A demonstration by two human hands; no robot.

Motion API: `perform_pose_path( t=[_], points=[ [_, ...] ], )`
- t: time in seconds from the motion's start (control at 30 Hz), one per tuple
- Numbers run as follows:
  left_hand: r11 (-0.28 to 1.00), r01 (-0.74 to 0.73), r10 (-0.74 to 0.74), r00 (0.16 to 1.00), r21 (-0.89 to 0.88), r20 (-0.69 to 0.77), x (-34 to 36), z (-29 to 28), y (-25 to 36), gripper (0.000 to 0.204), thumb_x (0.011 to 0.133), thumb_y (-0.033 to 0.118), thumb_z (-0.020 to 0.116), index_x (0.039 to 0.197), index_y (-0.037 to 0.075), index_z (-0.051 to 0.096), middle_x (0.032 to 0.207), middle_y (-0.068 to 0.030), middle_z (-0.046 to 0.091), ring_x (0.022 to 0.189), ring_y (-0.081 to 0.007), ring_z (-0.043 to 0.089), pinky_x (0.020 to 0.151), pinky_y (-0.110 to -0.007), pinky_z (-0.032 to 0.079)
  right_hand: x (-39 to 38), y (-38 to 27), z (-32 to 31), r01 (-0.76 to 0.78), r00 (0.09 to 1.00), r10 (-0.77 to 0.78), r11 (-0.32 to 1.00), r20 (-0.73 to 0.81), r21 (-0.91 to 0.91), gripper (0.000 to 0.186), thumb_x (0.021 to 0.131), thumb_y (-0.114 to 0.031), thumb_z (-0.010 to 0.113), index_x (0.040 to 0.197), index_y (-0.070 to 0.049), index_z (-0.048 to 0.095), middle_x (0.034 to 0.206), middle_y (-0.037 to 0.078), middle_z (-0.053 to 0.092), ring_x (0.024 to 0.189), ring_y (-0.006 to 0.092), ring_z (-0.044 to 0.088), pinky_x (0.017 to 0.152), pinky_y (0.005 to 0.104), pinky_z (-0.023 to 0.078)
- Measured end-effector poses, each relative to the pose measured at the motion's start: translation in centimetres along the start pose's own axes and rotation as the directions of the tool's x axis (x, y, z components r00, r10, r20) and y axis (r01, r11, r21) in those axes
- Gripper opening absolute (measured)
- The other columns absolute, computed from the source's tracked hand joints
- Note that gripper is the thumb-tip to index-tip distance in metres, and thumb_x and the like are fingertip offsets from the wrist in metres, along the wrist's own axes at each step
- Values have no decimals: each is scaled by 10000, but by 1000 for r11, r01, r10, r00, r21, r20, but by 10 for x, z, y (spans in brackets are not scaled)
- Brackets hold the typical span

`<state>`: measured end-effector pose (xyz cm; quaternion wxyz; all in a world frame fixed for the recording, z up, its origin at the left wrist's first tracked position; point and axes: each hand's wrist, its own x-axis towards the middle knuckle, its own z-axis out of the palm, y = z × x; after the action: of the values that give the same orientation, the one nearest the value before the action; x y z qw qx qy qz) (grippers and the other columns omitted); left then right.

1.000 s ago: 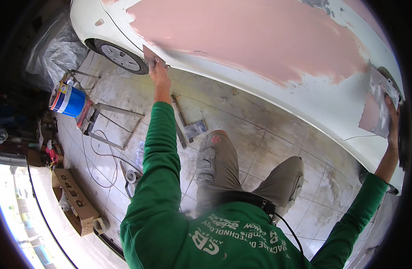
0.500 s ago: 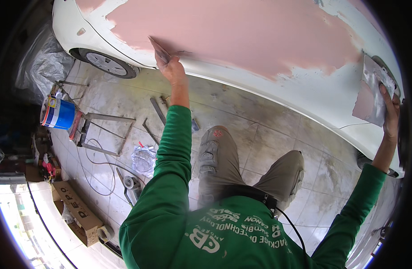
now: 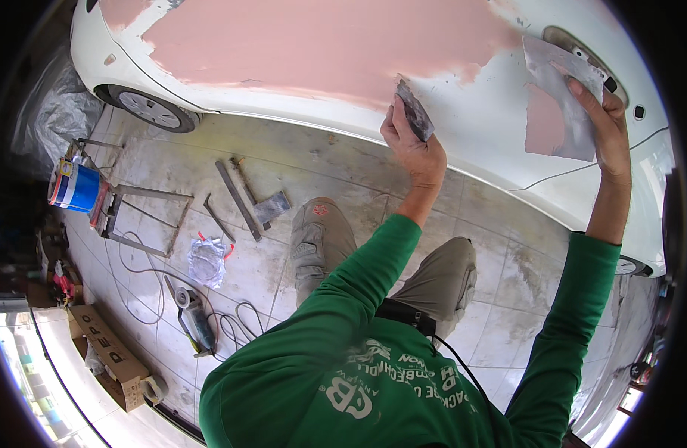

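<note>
My left hand grips a thin, grey-smeared putty spreader close to the lower edge of a large pink filler patch on the white car's side. My right hand holds up a flat grey metal sheet, marked with pink filler, in front of the car near the door handle recess. My right thumb presses on the sheet's face; the fingertips behind it are mostly hidden.
On the tiled floor lie metal bars, a small plate, a foil bag, an angle grinder and cords. A metal stand holds a blue bucket. Crumpled plastic and a cardboard box are at left.
My left hand has swept rightward along the panel with the spreader, closer to the sheet. My right hand with the sheet sits higher and further left in view; the view has shifted too.
</note>
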<state>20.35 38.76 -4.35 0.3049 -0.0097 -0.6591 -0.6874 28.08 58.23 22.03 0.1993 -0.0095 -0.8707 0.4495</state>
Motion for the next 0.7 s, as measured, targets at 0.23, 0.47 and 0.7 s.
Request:
perform_pose_path(
  t=[0.23,0.47,0.7],
  points=[
    [999,-17,17,1000,45,1,-66,55,25,802,827,-64,544,1580,60,296,1421,-286,361,1360,-482,327,1164,-565,248,3,1,-1,-6,1000,6,1000,3,8,327,876,-407,795,872,-80,794,767,22,721,708,92,637,731,239,474],
    [987,1,65,911,-158,408,-50,-12,6,654,917,-63,561,1538,58,395,1389,-182,437,1276,-321,457,1070,-397,416,4,-1,-1,-26,999,27,999,-42,28,293,882,-364,789,847,-73,787,766,21,718,684,89,631,719,243,471],
    [810,431,-409,901,-399,143,170,-220,-151,286,1048,190,582,1313,81,567,1231,-8,589,1083,-125,589,874,-380,560,8,17,-13,-59,995,65,996,-75,74,221,902,-282,783,983,-77,787,933,14,749,841,78,651,824,233,476]
  ],
)
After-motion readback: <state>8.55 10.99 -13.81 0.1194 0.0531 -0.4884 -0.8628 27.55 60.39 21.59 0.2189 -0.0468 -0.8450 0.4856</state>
